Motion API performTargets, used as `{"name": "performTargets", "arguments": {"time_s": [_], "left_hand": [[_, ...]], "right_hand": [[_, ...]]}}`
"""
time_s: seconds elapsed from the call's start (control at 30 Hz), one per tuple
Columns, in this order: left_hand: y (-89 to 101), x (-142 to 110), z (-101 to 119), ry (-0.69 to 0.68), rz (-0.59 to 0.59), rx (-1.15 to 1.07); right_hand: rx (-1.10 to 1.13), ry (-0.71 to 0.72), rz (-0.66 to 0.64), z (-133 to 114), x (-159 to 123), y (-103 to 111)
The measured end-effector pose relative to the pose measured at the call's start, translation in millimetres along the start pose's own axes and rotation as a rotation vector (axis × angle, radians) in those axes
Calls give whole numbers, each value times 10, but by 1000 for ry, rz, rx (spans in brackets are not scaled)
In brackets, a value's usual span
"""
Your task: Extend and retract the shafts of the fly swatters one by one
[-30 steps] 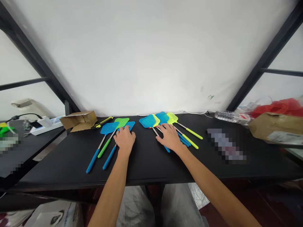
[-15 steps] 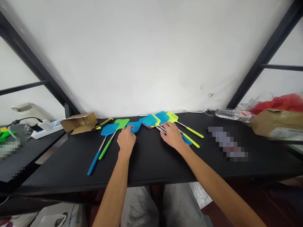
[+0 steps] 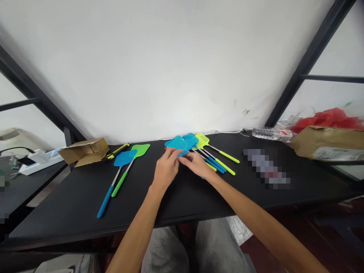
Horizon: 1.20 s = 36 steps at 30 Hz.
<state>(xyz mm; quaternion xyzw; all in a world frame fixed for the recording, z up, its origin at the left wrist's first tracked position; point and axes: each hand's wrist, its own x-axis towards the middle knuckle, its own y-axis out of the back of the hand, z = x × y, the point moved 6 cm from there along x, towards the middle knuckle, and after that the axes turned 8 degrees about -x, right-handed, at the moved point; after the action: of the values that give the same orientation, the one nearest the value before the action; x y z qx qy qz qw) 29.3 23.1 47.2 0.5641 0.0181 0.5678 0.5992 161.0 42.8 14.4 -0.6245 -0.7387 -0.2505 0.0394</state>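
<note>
A blue fly swatter (image 3: 184,151) is held near the middle of the black table. My left hand (image 3: 167,168) pinches its mesh head from the left. From the right, my right hand (image 3: 196,163) has thumb and fingers closed at the lower edge of the same swatter; its handle is mostly hidden under that hand. Behind and right lie overlapping swatters, including another blue head (image 3: 174,142) and a yellow swatter (image 3: 202,139), with handles pointing to the lower right. Apart on the left are a blue swatter (image 3: 122,158) and a green swatter (image 3: 141,149).
An open cardboard box (image 3: 85,151) and a yellow-black strip (image 3: 118,151) are at the back left, beside a white power strip (image 3: 42,161). On the right lie a plastic bottle (image 3: 271,133), a brown package (image 3: 327,144) and a blurred-out object (image 3: 265,167). A white wall stands behind.
My left hand has moved right with the blue swatter, bringing its head over the right-hand pile. My right hand has shifted slightly left and closed on it. The view has shifted a little.
</note>
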Motion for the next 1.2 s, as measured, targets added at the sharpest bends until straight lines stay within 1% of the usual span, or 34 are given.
{"name": "performTargets", "arguments": {"time_s": [0.17,0.27,0.3,0.37,0.47,0.53,0.57,0.63,0.7,0.77,0.9,1.03,1.2], "left_hand": [[-12,-6,126,-87,26,-109],[31,4,170,-104,60,-63],[52,8,158,-87,72,-28],[85,14,84,3,69,48],[71,1,-55,164,-13,116],[27,-10,-68,187,-60,117],[1,-13,-47,175,-69,104],[-48,-17,15,143,-67,63],[-94,-21,62,129,-71,39],[-129,-26,68,143,-90,45],[-153,-24,33,162,-120,72],[-169,9,30,158,-142,102],[-199,45,22,186,-191,116]], "right_hand": [[311,-141,48,150,27,-8],[463,-207,82,171,29,-7],[507,-221,106,175,32,8],[576,-249,181,198,41,67],[671,-284,336,260,50,195],[726,-282,399,283,50,246],[734,-273,395,280,51,246],[700,-246,314,249,53,190],[625,-221,217,212,44,106],[550,-207,178,199,28,51],[508,-213,214,231,25,45],[493,-213,302,263,39,118],[492,-228,358,286,40,203]]}}
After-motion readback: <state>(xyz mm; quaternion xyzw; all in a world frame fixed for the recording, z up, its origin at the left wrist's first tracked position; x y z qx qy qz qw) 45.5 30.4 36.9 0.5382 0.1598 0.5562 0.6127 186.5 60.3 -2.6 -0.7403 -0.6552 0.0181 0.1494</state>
